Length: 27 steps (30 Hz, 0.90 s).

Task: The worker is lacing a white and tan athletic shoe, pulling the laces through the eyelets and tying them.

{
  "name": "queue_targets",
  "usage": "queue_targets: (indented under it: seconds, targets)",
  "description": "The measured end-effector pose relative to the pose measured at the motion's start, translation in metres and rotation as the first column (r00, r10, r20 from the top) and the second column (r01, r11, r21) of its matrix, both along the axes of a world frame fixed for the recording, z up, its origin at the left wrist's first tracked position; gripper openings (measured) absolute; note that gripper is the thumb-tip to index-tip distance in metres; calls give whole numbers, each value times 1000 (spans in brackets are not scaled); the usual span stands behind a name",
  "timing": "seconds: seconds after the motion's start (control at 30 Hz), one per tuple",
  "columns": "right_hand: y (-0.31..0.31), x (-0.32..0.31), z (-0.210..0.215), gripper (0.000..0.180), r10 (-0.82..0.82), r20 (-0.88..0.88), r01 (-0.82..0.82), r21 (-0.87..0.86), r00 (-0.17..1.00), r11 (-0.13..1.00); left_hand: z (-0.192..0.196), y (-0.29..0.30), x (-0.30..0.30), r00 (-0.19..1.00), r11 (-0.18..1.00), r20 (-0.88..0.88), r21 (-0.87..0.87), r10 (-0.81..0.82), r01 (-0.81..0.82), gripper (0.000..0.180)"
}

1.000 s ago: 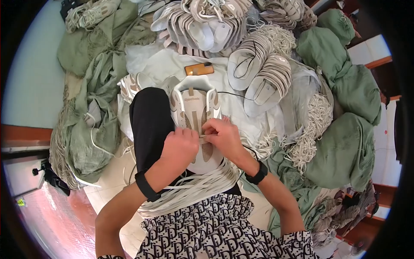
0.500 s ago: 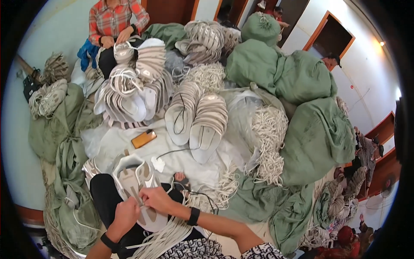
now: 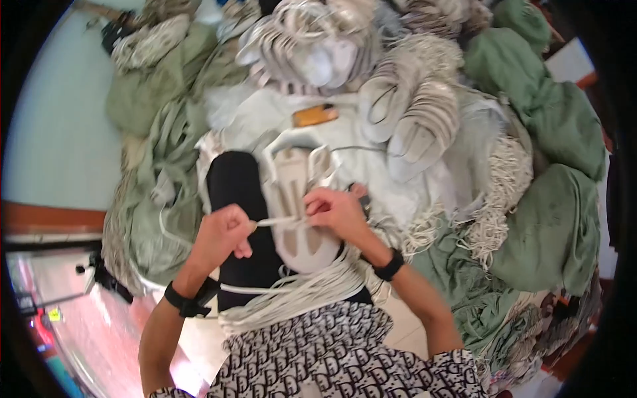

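Observation:
A white and beige shoe upper (image 3: 295, 182) lies across my black-clad legs, its opening facing away from me. To its left, my left hand (image 3: 225, 231) pinches one end of a white shoelace (image 3: 275, 221), which is pulled straight from the upper. My right hand (image 3: 334, 211) rests at the upper's right side with thumb and fingertips pressed together where the lace runs through; the exact hold is too blurred to make out. A bundle of loose white laces (image 3: 298, 298) is spread over my lap just below the upper's toe.
Stacked shoe uppers (image 3: 318, 50) and two long rows of them (image 3: 421, 126) stand ahead on white sheeting. An orange phone (image 3: 315, 115) lies between. Green sacks (image 3: 547, 219) and a heap of laces (image 3: 501, 199) fill the right; green cloth (image 3: 156, 199) lies left.
My view has tilted down and shifted left. My hands were close together at the upper; now the left has drawn away to the left, stretching the lace.

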State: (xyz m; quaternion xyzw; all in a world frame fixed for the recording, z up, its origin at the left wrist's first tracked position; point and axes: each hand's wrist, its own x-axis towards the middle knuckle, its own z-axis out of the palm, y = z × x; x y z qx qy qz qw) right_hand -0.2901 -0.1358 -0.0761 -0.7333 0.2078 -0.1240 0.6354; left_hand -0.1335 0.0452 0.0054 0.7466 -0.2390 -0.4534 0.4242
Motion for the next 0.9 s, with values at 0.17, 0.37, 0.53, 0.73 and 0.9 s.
queue_targets:
  seconds: [0.17, 0.37, 0.53, 0.73, 0.9]
  targets:
    - [28, 25, 27, 24, 214, 203, -11, -700, 955, 714, 5, -2, -10, 975, 992, -209, -75, 82, -100, 12]
    - [43, 30, 41, 8, 318, 345, 26, -713, 883, 700, -16, 25, -25, 994, 966, -74, -240, 79, -95, 28]
    - [106, 41, 98, 20, 279, 557, 106, -560, 782, 822, -41, 53, -50, 893, 927, 448, -317, -40, 200, 30]
    - [26, -4, 66, 32, 63, -15, -63, -484, 998, 873, -1, 71, 23, 777, 662, 24, -540, 629, -519, 20]
    - [-27, -62, -39, 55, -142, -381, 12, -324, 914, 946, 18, 204, 188, 516, 379, -5, -672, 857, -636, 35]
